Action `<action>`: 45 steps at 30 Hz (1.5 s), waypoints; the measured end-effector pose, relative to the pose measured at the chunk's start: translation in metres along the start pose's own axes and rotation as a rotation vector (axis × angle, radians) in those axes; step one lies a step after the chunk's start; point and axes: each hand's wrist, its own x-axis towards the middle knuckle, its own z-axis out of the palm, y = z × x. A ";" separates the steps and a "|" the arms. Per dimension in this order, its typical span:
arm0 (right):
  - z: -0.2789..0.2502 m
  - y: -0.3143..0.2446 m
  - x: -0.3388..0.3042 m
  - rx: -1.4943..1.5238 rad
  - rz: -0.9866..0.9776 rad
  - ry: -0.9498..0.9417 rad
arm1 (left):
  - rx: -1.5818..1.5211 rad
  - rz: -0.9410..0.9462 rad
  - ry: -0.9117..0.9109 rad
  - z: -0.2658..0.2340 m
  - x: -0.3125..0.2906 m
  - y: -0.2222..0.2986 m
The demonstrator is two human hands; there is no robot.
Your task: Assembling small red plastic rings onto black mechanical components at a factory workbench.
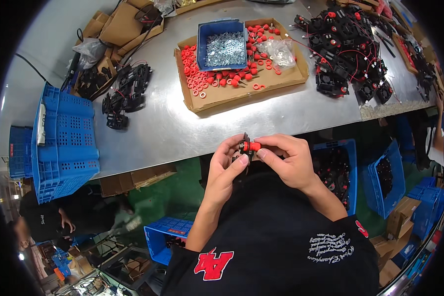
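Just off the front edge of the metal table, my left hand (223, 172) grips a small black plastic part (247, 140) between thumb and fingers. My right hand (292, 160) pinches a red knob-like part (254, 146), which meets the black part. Whether the two are fastened together I cannot tell. Beyond my hands lies a shallow cardboard tray (222, 104) with red rings (196, 79) and red knob-like parts with metal stems (237, 79). Inside it stands a blue bin (201, 49) full of small silvery nuts or washers (226, 48).
Black fan assemblies with red wires (336, 44) are heaped at the table's right. More black parts (130, 89) lie at the left, beside a blue crate (66, 138). A clear plastic bag (281, 53) rests in the tray. Blue bins (386, 180) stand below. Another person (59, 217) is at lower left.
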 end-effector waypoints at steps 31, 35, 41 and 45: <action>0.013 0.015 -0.013 0.422 0.369 -0.111 | 0.150 0.074 -0.012 0.012 0.010 -0.011; -0.018 0.003 0.010 0.634 0.416 0.013 | 0.828 0.360 0.030 0.038 0.007 0.007; -0.193 -0.031 0.096 -0.623 -0.116 0.808 | 0.776 0.526 0.132 0.037 0.022 0.000; -0.296 -0.048 0.157 -1.173 -0.121 0.953 | 0.852 0.603 0.299 0.007 0.033 0.008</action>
